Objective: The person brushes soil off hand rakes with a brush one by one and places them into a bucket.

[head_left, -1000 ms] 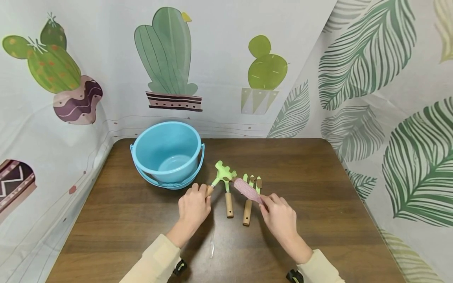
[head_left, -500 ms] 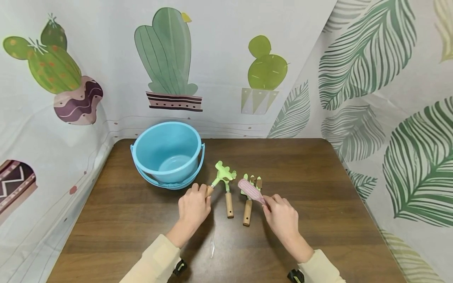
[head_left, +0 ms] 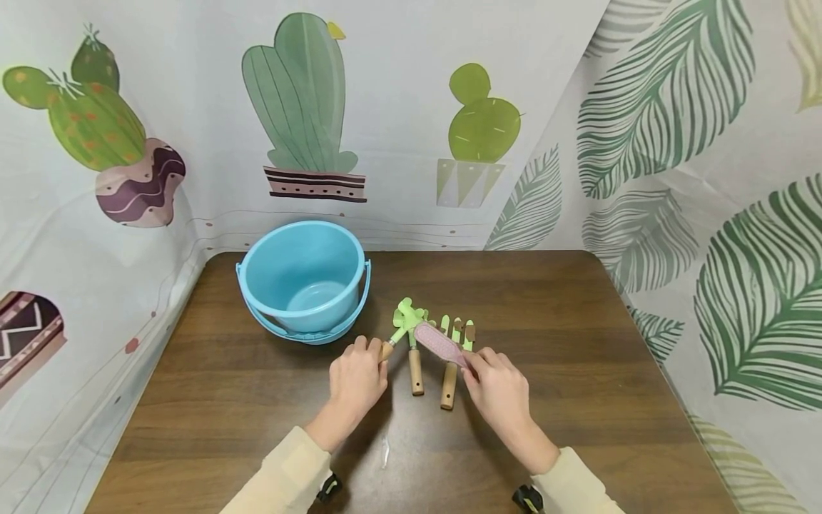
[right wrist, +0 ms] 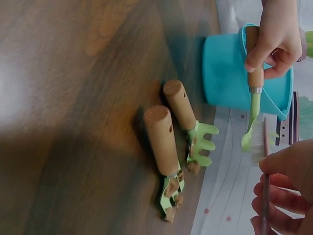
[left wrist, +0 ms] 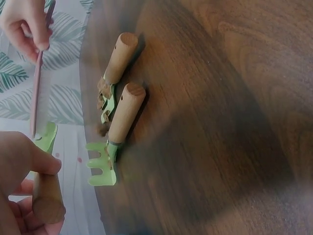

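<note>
1. My left hand [head_left: 356, 378] was wrapped around the wooden handle of a green-headed tool [head_left: 407, 314]; my right hand [head_left: 499, 389] pinched a pink brush [head_left: 439, 343] by its handle.
2. The brush's bristles lay against the tool's head or just beside it; I couldn't tell which.
3. Both were held above two more tools on the table [head_left: 578, 343]: a left fork [head_left: 416, 371] and a right fork [head_left: 449, 385], the right one with brown clumps on its tines.
4. Farther off, to the left, stood a blue bucket [head_left: 282, 264].
5. I judged that a hard stroke could twist the handle in my left hand, or a low one knock the forks and scatter clumps.
6. Compared with half a second earlier, the brush had moved left, off the right fork's tines, and the held tool's head had turned.
</note>
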Available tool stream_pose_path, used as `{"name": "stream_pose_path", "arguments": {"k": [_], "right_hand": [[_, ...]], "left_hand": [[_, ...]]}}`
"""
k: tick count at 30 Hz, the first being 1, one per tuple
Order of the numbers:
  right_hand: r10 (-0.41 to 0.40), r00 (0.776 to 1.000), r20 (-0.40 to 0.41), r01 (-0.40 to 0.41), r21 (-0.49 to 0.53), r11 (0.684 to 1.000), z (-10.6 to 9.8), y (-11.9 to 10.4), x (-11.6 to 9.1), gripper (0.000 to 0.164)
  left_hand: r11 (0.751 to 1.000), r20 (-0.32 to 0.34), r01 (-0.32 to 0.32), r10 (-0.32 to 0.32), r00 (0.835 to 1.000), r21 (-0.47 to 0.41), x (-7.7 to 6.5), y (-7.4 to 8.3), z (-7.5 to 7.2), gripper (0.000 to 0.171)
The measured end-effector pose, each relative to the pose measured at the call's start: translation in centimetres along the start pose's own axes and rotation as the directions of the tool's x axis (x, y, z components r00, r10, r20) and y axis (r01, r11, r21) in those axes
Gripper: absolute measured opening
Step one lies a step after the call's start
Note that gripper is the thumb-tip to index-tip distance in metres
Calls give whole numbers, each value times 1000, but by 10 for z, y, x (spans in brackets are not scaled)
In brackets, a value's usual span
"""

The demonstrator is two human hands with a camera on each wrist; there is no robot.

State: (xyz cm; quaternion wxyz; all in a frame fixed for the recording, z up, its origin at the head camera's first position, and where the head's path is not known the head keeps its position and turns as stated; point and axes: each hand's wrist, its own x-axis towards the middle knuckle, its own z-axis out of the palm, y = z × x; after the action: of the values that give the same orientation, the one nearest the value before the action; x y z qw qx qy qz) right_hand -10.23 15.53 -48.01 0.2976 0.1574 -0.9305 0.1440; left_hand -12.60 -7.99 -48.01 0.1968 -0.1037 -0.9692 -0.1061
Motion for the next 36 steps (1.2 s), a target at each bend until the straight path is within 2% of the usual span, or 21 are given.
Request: {"name": "stream_pose_path", "arguments": {"k": [7,14,27,36], "right_hand": [[-26,1000,-17,25,-22,999,5,-5,8,26],[-32,999,-39,31,-18,999,4,-5,11,24],[48,995,-91,-41,76,996,-3,-1,16,21],[150,985,-83,-139,127,982,-5,3,19,23]], "left_hand": [[999,-4,-33,33,999,6,-2,5,-1,24],[999,-19,-34,34,999,10,-2,2,1,24],[999,70,42,-40,997,-25,-3,-1,5,21],[986,140,128,-113,984,-107,-5,-3,6,21]]}}
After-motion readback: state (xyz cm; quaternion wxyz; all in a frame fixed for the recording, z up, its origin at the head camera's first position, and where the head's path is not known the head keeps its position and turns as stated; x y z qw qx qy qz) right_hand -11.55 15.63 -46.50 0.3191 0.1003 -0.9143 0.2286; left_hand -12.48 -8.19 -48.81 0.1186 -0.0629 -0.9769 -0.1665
